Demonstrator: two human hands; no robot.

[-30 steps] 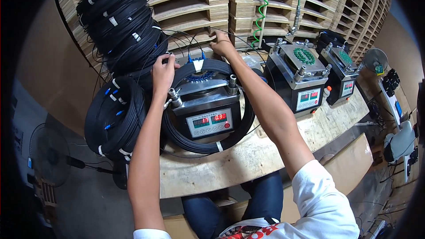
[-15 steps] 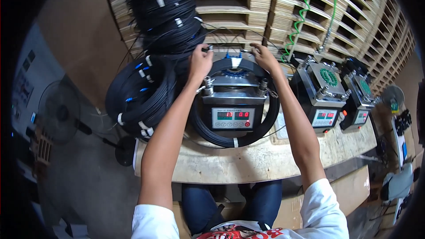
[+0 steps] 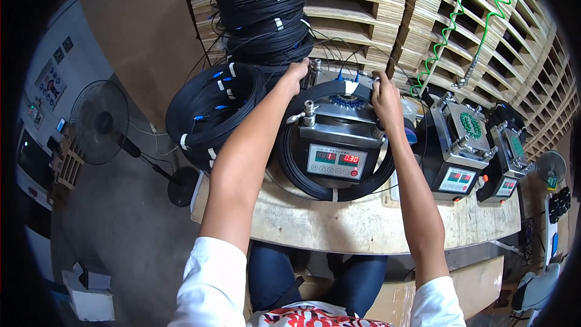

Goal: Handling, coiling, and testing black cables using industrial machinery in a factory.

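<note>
A grey metal machine with a red digital display stands on the wooden bench. A black cable coil lies looped around it. My left hand grips the coil at the machine's far left corner. My right hand holds the coil at the far right, beside a white band on the cable. Blue connector tips show between my hands at the back of the machine.
Bundled black cable coils with white ties lie at the bench's left end, and more are stacked behind. Two similar machines stand to the right. Wooden pallets line the back with green coiled hoses. A floor fan stands left.
The view has swung left and down. My hands have stayed on the far side of the coil, and my right hand has moved closer to the machine's back right corner.
</note>
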